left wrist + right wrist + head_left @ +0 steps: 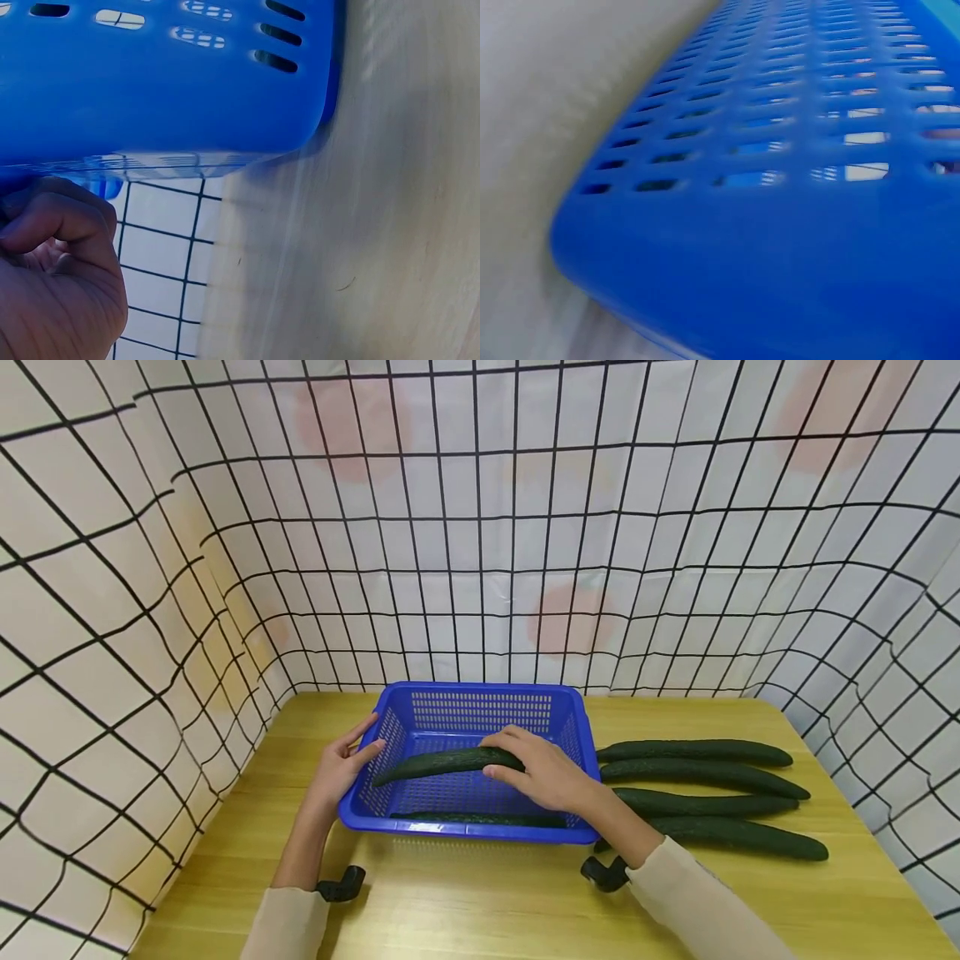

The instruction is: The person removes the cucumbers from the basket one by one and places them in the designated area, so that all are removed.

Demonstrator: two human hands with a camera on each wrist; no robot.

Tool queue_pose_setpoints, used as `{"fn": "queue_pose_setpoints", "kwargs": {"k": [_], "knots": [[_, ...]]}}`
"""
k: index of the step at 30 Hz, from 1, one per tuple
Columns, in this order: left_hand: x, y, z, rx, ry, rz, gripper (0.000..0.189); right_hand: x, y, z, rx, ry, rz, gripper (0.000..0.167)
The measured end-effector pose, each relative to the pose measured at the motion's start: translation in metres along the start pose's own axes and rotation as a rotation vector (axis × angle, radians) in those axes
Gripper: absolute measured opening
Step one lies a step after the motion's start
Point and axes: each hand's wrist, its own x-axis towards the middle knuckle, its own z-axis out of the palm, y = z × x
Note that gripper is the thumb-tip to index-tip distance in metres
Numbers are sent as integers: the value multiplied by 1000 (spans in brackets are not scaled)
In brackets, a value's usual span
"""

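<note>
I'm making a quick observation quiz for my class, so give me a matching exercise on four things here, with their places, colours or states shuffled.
1. Left hand
2. Right hand
3. Basket
4. Loose cucumbers

A. Blue, with slotted walls
B. On the tabletop, right of the basket
C. At the basket's left rim
D. Gripping one cucumber

Pairs: 1-C; 2-D; 3-A; 4-B

Here's a blue basket filling the top of the left wrist view, its smooth wall pierced by oblong slots, some dark, some showing white, and its corner rounded. And there, lower left, sits the left hand, fingers bent, close up under the basket's edge, tips hidden! Beside it, a black grid crosses white; the pale desk spreads right, softly shadowed.
</note>
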Motion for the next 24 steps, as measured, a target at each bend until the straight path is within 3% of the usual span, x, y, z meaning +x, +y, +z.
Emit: {"fn": "queue_pose_setpoints", "kwargs": {"k": [15,24], "knots": [[2,0,2,1,-4,13,61,-13,-6,-47,17,176,-67,41],[-2,1,2,-13,-5,14,63,-43,13,-71,-9,210,2,42]]}}
